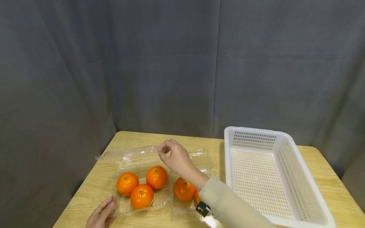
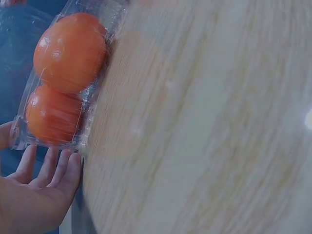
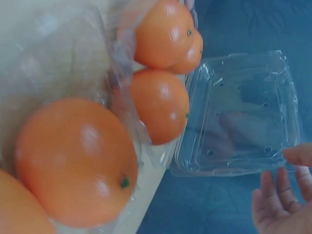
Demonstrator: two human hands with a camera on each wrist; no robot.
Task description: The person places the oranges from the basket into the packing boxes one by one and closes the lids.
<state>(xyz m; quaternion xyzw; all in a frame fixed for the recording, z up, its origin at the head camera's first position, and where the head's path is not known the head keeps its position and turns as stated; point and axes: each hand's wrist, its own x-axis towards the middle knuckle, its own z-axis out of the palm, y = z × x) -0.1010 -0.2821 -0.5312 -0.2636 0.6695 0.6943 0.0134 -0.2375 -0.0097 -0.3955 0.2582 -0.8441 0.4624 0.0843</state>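
Note:
A clear plastic clamshell (image 1: 165, 202) lies with its lid (image 1: 134, 157) raised behind three oranges (image 1: 142, 196). My right hand (image 1: 178, 158) reaches across and pinches the lid's far right corner between thumb and fingers. In the right wrist view, the lid (image 3: 241, 117) stands open beside the fruit, with that hand (image 3: 287, 200) at its corner. At the near left, my left hand (image 1: 101, 213) holds the clamshell's edge. The left wrist view shows the left hand (image 2: 41, 195) with its thumb and fingertips at the end of the clamshell, beside two oranges (image 2: 70, 52).
A second clear clamshell (image 1: 182, 211) with oranges (image 1: 184, 189) sits to the right, partly hidden by my right forearm. Beyond it stands a white perforated basket (image 1: 228, 158) on the wooden table (image 1: 82, 202). A grey curtain (image 1: 176, 63) hangs behind.

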